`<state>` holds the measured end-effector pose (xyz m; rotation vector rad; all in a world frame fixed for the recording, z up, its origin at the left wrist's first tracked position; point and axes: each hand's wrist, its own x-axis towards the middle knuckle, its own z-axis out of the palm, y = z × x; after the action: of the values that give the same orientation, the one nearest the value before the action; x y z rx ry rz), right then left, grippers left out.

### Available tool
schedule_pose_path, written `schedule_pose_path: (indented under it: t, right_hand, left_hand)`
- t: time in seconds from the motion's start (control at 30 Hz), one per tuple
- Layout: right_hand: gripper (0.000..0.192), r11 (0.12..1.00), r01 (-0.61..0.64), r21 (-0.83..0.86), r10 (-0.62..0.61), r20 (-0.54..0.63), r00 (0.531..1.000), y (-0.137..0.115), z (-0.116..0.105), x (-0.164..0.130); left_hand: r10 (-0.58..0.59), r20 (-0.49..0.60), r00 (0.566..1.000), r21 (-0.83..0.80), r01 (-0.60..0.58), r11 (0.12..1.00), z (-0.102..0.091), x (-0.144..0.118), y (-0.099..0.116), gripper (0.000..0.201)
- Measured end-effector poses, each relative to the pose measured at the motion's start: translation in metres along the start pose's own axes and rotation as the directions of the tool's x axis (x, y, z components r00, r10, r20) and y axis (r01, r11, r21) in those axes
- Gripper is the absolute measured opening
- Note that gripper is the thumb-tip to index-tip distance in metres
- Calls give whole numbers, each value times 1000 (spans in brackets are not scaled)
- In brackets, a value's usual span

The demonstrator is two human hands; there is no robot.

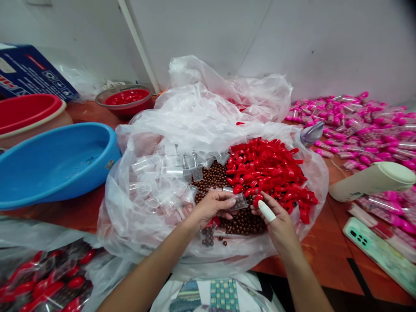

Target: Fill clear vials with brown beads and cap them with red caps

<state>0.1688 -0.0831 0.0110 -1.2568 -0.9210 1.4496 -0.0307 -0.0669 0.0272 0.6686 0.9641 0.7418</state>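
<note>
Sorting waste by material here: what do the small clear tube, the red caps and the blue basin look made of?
Small clear tube in the left hand: seemingly rigid transparent plastic. Red caps: glossy moulded plastic, with highlights. Blue basin: smooth opaque plastic, soft sheen.

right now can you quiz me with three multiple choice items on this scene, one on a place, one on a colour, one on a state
1. Where does the blue basin sit?
A. left of the plastic sheet
B. on the pink pile
C. on the phone

2. What colour are the caps heaped beside the brown beads?
A. green
B. red
C. yellow

3. What is the left hand doing?
A. resting flat on the table
B. holding a small clear tube
C. gripping the blue basin

Answers:
1. A, the basin lies at the left edge of the plastic sheet.
2. B, the heap is bright red.
3. B, its fingers pinch the small clear tube, with the right hand close by.
</note>
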Motion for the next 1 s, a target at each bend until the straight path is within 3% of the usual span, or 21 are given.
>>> schedule_pose_path:
  t: [0.17, 0.33, 0.8, 1.0]
  right_hand:
    - [45, 998, 32, -51, -27, 93, 995, -6, 12, -1]
    - [50, 1000, 9, -24, -7, 91, 996, -4, 15, -2]
    - [44, 995, 61, -79, -51, 126, 991, -7, 18, -8]
    - [36, 940, 210, -271, -188, 105, 977, -8, 20, -10]
  left_hand:
    - [5, -39, 999, -90, -9, 996, 1, -17, -5, 39]
    - [13, 13, 1000, -199, -10, 980, 1, -31, -8, 38]
    - [42, -76, 996, -134, -52, 990, 4, -42, -12, 40]
    - [56, -48, 997, -119, -61, 991, 7, -42, -16, 43]
